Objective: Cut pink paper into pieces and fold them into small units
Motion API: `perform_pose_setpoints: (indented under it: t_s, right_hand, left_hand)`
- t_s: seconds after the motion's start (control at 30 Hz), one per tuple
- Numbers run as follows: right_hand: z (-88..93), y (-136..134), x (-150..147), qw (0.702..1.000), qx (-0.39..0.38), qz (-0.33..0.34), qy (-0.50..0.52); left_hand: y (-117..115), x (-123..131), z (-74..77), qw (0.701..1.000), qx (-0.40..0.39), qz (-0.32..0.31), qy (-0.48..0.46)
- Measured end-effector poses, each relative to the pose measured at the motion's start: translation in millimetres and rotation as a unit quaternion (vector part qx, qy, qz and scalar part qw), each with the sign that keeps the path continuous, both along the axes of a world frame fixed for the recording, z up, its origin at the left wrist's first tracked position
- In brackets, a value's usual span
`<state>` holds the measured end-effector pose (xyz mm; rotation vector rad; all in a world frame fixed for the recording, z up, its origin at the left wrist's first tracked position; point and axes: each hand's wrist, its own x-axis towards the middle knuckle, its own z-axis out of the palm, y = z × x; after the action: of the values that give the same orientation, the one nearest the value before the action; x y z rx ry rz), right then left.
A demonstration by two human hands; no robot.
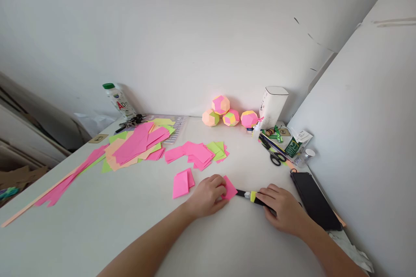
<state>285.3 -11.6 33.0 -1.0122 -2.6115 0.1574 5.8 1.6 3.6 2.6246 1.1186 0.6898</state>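
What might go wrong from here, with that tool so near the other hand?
The cutter-like tool in the right hand points at the pink paper held by the left hand; a slip might nick its fingers. The top paper ball, resting on lower ones, might topple if jolted.

A small, bright pink paper square (230, 188), turned cornerwise and partly covered, meets at its right corner the dark tip of a black-and-yellow utility knife (253, 197) pointing left, slightly slanted.
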Motion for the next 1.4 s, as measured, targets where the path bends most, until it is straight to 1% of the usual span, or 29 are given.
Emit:
perform_pose_setpoints:
  t_s: [0.23,0.47,0.97,1.2,1.4]
  right_hand:
    - [3.5,3,3,1.0,0.002,-0.005,0.006]
    - [-3.4,0,-3,1.0,0.011,-0.015,0.003]
    - [-6.1,-1,-9,0.998,0.047,-0.035,0.005]
    - [-14.3,1,-14,0.997,0.071,-0.032,0.009]
    - [-15.3,2,-15,0.997,0.074,-0.035,0.011]
  left_hand:
    - [0,0,0.4,1.0,0.002,-0.001,0.005]
    - [0,1,2.0,1.0,-0.001,0.004,0.005]
    - [-1,0,4.5,1.0,-0.014,-0.002,0.02]
    - [0,1,4.9,1.0,-0.004,0.0,0.02]
    - [-1,1,3.9,1.0,-0.001,0.001,0.018]
